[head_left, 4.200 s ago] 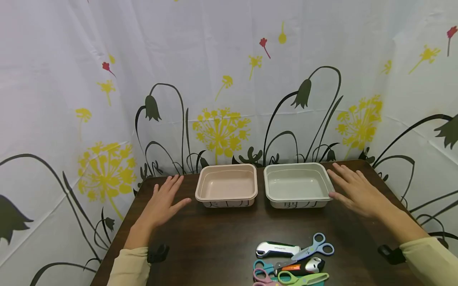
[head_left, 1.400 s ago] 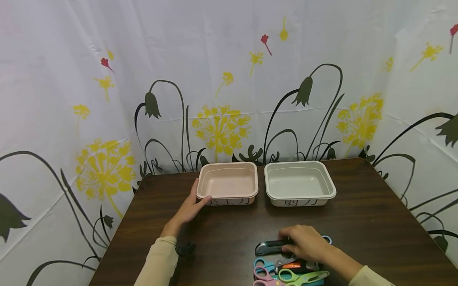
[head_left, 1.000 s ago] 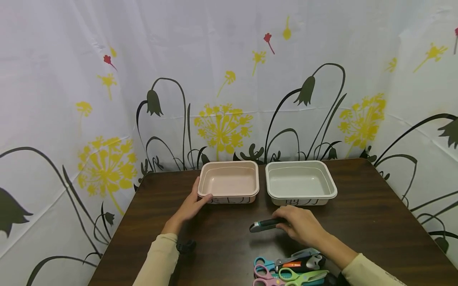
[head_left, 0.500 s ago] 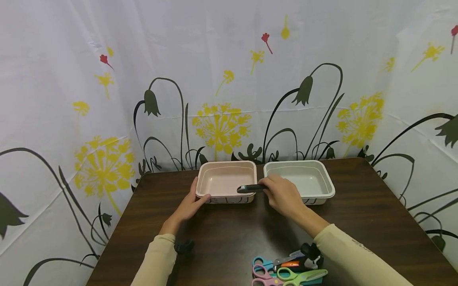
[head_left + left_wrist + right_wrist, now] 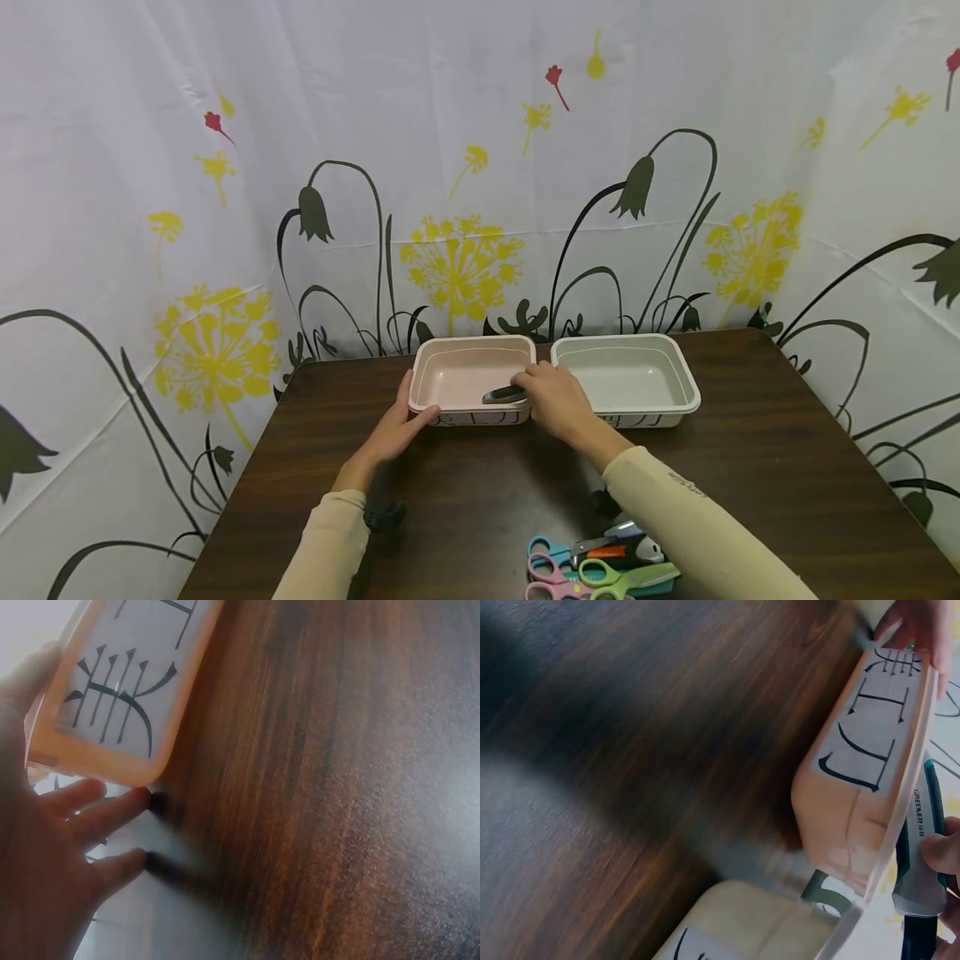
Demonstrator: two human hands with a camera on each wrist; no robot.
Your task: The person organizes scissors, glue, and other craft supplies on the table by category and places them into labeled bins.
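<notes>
My right hand (image 5: 553, 400) grips a grey and dark green utility knife (image 5: 504, 395) by one end. The knife hangs over the front right part of the pink bin (image 5: 453, 375), its free end pointing left. In the right wrist view the knife (image 5: 919, 877) shows lettering along its body, beside the bin's rim. My left hand (image 5: 392, 429) rests against the bin's left front corner, thumb at the front rim. Its fingers (image 5: 112, 817) are spread and fairly straight in the left wrist view. Black characters mark the label (image 5: 124, 690) on the bin's front.
A pale grey-green bin (image 5: 626, 375) stands right of the pink one. Near the table's front lie pink scissors (image 5: 553, 581), green scissors (image 5: 633, 577), blue-handled scissors (image 5: 547, 547), light blue scissors (image 5: 624, 530) and an orange-black cutter (image 5: 615, 552). A printed curtain (image 5: 457, 83) hangs behind.
My right hand has picked the utility knife up from the pile and carried it forward and left to the pink bin. My left hand moved right to that bin's corner, then stayed.
</notes>
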